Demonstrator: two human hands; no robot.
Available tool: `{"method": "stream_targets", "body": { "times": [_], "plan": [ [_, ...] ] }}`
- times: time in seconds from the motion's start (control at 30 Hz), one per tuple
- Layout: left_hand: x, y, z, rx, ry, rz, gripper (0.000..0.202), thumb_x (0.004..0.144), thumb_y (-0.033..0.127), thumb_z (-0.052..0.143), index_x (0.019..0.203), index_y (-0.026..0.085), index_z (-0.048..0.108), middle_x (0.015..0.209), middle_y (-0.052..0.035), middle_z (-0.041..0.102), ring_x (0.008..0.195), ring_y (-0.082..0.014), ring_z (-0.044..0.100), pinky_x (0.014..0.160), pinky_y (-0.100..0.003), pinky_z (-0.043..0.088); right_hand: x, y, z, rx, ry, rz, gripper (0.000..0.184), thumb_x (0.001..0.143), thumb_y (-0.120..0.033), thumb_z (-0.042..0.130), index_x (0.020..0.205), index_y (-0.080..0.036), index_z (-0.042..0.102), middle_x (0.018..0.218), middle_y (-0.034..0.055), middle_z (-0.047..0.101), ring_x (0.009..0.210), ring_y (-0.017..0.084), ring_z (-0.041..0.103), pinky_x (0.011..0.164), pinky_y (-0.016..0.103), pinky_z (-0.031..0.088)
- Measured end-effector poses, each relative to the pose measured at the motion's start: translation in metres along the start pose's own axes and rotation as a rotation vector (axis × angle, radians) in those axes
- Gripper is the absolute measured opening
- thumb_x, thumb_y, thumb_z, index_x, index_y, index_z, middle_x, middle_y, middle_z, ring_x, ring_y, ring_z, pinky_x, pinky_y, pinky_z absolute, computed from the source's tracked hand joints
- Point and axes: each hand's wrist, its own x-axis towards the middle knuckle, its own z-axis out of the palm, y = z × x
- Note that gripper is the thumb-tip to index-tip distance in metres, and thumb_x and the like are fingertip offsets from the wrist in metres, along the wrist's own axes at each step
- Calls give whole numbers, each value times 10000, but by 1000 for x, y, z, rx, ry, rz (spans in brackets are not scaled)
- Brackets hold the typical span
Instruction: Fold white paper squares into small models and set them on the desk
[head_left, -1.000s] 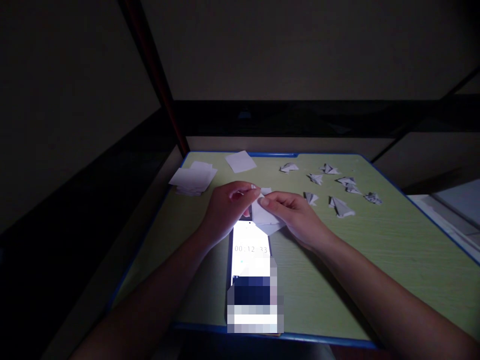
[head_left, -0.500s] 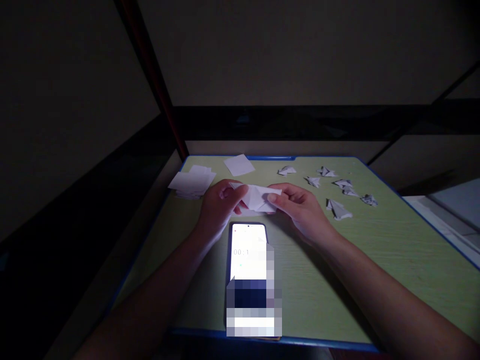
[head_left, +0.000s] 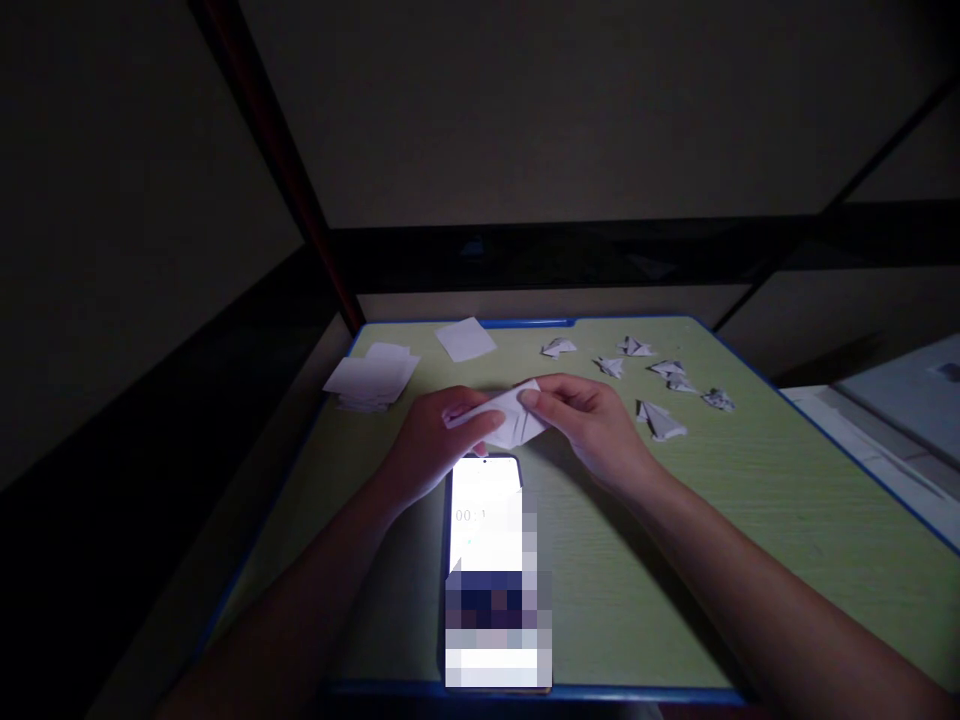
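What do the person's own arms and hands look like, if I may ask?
The left hand and right hand are bare, with no gloves, rings or watch visible. No sleeve shows on the left forearm or right forearm, both tapering toward the wrist; dim light hides finer detail.

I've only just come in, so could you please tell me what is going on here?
A person's left grip and right grip hold a folded paper near the far end of a lit phone on the table. Flat sheets lie toward the back left, folded pieces toward the back right.
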Motion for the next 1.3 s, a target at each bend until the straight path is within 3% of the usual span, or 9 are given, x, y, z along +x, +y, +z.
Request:
{"method": "stream_targets", "body": {
  "times": [0.13, 0.27, 0.4, 0.57, 0.93, 1.3],
  "plan": [
    [1, -4, 1, -2, -52, -5, 211, 786, 322, 622, 673, 144, 606, 600, -14, 636, 507, -105, 597, 463, -203, 487, 1, 1, -1, -5, 22, -41, 181, 779, -360, 685, 788, -185, 728, 602, -11, 614, 558, 110, 506, 541, 259, 373],
    [-3, 0, 1, 89, 11, 124, 207, 753, 309, 654, 880, 145, 651, 839, -66, 707, 756, -155, 671, 665, -268, 557, 1, 2, -1, -82, 120, -61, 140, 745, -320, 698, 730, -182, 712, 599, -5, 618, 530, 111, 486, 506, 261, 360],
    [-8, 2, 4, 278, 24, 221, 592, 590, 256, 806, 1144, 185, 611, 1057, -89, 691, 908, -198, 657, 766, -311, 552, 0, 0, 1, -122, 139, -80, 132, 734, -312, 693, 741, -181, 703, 594, -8, 596, 531, 112, 477, 505, 266, 363],
    [-8, 1, 8, 305, 108, 234, 217, 846, 238, 562, 997, 159, 696, 846, -49, 728, 707, -131, 652, 621, -224, 509, -1, -2, 2, -111, 145, -91, 81, 718, -253, 682, 750, -180, 679, 583, -26, 559, 514, 93, 447, 481, 244, 326],
    [-8, -4, 6, 306, 146, 196, 281, 873, 290, 537, 1003, 121, 719, 752, -49, 729, 632, -131, 651, 526, -198, 466, -1, -2, 2, -188, 150, -58, 109, 686, -251, 653, 706, -144, 661, 569, -23, 557, 514, 85, 457, 484, 228, 325],
    [-9, -1, 8, 461, 177, 404, 257, 881, 231, 537, 1060, 162, 708, 888, -35, 756, 631, -89, 648, 560, -182, 492, 2, -1, 1, -178, 179, -15, 120, 657, -245, 678, 700, -133, 675, 567, -23, 570, 514, 80, 465, 502, 232, 334]
  ]
}}
